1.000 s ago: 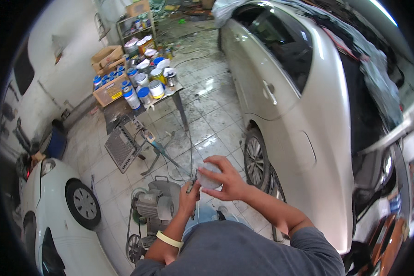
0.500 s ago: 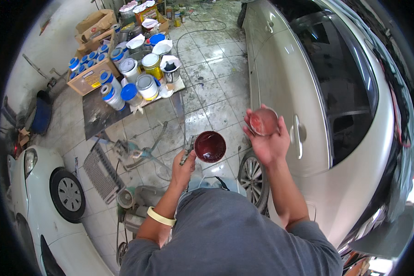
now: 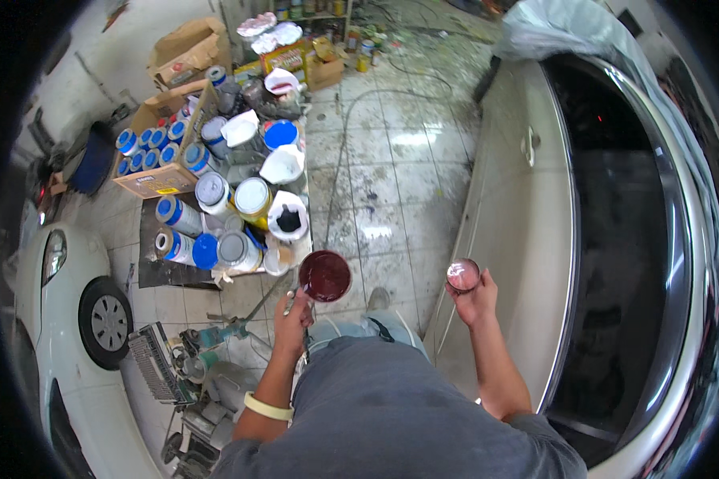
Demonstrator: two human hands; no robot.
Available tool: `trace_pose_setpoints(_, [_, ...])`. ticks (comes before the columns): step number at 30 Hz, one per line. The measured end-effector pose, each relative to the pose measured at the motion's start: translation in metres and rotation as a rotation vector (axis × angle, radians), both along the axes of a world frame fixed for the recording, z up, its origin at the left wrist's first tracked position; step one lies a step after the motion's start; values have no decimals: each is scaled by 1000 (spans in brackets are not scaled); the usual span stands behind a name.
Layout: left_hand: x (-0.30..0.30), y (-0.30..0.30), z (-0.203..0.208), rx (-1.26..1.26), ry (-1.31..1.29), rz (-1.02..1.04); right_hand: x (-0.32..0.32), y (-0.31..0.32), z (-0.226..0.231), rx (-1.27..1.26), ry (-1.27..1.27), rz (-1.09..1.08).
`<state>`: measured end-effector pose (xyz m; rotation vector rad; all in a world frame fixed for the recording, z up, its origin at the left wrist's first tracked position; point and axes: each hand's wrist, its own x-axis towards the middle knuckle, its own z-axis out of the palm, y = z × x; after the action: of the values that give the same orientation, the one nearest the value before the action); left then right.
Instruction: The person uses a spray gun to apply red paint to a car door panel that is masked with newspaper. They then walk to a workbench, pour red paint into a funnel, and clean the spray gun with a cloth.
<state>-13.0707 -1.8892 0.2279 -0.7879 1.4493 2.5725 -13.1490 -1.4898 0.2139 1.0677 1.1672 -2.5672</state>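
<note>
In my left hand is what looks like a spray gun, its fingers closed round the metal handle. The gun's round cup stands uncovered and shows dark red paint inside. Out to the right, my right hand grips a small round lid by its edge, with the palm turned up. The lid is shiny and looks clear with a reddish tint. A wide gap separates the lid from the cup. Most of the gun's body is hidden behind the left hand and the cup.
Ahead on the left, a low table carries paint cans, paper strainers and a cardboard box of bottles. A silver car lines the right, a white car the left. A compressor stands near my left. A hose crosses the tiles.
I have moved forward, so the table of cans is closer and the silver car's rear wheel is out of sight. My hands are farther apart, the lid still in the right one.
</note>
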Motion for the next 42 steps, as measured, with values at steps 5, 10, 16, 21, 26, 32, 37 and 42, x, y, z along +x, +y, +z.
trace_pose_setpoints(5, [-58,16,23,-101,-2,301,-232,-46,-32,118,172,398])
trace_pose_setpoints(10, [-105,20,23,-82,11,483,-380,-192,-71,112,97,708])
trace_pose_setpoints(16, [-194,24,11,30,14,651,-446,-357,-83,243,81,912])
trace_pose_setpoints(21, [-269,11,11,15,-38,710,-476,-405,-118,688,413,1116])
trace_pose_setpoints(26, [-321,6,10,56,-60,897,-521,-406,-67,810,802,942])
trace_pose_setpoints(32, [-393,13,22,-5,-134,997,-656,-425,-95,1289,1024,1048])
trace_pose_setpoints(37, [-448,33,18,73,-142,1187,-715,-444,-84,1214,1338,1012])
trace_pose_setpoints(42, [-500,44,19,66,-208,1261,-736,-450,-16,853,1392,1144])
